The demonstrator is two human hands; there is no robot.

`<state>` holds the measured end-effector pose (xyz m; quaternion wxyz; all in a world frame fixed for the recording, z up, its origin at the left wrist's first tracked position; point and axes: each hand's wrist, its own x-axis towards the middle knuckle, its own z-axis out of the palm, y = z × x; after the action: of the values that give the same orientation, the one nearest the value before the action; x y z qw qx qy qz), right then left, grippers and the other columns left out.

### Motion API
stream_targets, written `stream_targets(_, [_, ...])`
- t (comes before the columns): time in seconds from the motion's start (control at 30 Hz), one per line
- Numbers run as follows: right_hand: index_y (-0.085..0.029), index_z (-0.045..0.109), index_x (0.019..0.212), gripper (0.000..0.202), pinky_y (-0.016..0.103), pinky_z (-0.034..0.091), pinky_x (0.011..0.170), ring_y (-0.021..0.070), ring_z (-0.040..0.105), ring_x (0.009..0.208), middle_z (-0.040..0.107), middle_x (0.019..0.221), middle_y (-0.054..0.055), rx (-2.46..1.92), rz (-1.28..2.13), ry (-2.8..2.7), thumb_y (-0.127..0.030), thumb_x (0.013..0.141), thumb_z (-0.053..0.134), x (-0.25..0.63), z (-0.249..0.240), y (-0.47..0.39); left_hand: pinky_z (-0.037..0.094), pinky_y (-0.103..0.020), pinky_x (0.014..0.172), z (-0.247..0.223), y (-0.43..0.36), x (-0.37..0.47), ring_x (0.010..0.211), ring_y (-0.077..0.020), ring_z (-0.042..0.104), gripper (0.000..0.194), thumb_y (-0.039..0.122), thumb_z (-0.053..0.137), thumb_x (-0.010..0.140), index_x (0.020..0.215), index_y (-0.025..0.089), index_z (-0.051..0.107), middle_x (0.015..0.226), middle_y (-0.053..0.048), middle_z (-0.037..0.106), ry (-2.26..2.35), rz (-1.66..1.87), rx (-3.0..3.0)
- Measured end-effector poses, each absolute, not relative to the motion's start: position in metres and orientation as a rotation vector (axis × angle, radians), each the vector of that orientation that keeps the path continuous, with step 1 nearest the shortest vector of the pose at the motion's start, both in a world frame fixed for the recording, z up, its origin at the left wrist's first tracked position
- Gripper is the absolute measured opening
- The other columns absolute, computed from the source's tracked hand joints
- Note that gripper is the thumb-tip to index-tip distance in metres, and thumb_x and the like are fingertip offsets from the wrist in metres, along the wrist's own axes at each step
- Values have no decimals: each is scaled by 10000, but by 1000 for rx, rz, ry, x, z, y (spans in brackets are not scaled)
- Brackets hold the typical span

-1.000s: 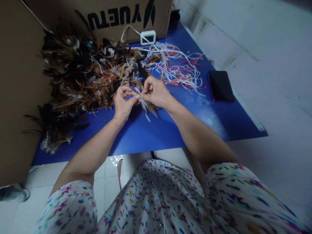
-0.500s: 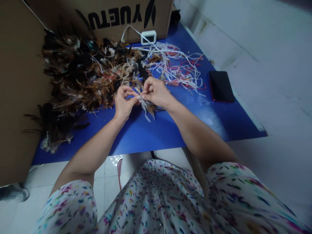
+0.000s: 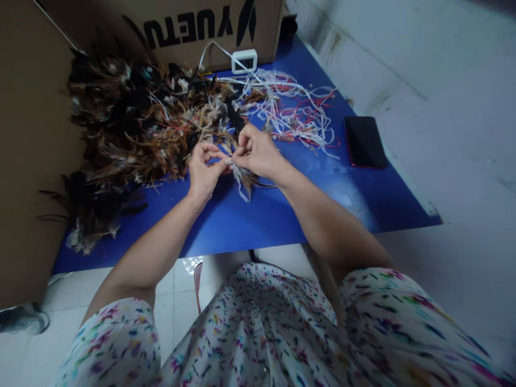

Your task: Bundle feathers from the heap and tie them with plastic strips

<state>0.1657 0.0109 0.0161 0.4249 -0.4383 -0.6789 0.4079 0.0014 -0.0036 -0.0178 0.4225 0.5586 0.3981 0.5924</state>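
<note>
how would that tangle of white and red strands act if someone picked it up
The tangle of white and red strands would probably be floppy, since its strands curl loosely over the blue table. It looks light for its spread, being thin strands with gaps between. Pulling one may drag others along, as many cross each other.

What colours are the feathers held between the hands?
The feathers look brown and greyish white, best seen in the head view.

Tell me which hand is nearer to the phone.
Right. The right hand is left of the phone, fingers at the small feather bundle; the left hand, pinching that bundle, is farther left.
</note>
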Motion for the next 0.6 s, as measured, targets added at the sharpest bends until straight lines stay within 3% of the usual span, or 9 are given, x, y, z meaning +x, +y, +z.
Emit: stream_targets(0.6, [-251,430,783,322,287,461,622,130,485,653,433,656,-52,-1139,830,-1742,-129,692,714,173,23,11,584,-219,567,-21,-2,-1,639,-123,718,589,459,899,629,935,243,445,747,63,673,1006,1485,1373])
